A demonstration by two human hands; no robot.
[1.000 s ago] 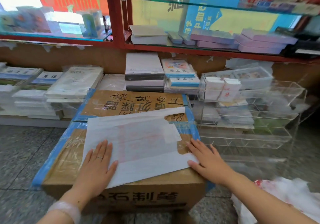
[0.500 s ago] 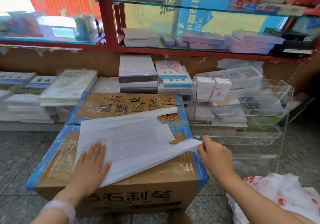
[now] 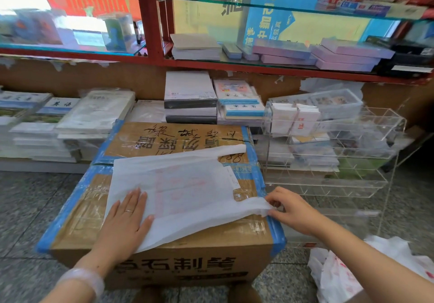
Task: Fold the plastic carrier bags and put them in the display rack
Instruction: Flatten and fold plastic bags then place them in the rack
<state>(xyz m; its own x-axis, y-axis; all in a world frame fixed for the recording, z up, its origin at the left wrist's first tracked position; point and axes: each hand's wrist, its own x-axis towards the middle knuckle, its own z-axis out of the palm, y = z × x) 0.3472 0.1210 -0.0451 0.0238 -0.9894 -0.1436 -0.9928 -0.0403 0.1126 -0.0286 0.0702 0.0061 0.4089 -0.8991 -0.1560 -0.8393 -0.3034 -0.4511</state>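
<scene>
A white plastic carrier bag (image 3: 187, 185) with faint red print lies spread on the top of a cardboard box (image 3: 202, 262) in the lower centre of the frame. Its long axis runs from the lower left of the frame toward the right, with the closed bottom edge at the left and the two handle straps pointing right. The far strap lies flat toward the upper right of the box top; the near strap stretches to the box's right edge.

The left hand (image 3: 126, 218) lies flat, palm down, on the bag's lower left part, its fingers straight and slightly spread, a ring on one finger, pressing the plastic onto the box. The right hand (image 3: 293, 211) is at the box's right edge, its thumb and fingertips closed together on the end of the near strap, which is lifted a little off the cardboard.

Just right of the box stands a clear acrylic display rack (image 3: 328, 161) with stepped compartments; folded white bags (image 3: 296, 120) stand upright in its top left compartments. A heap of loose carrier bags (image 3: 347, 277) lies on the floor at the lower right. Stacked books (image 3: 190, 96) sit behind the box beneath a red-framed glass shelf (image 3: 150, 21).
</scene>
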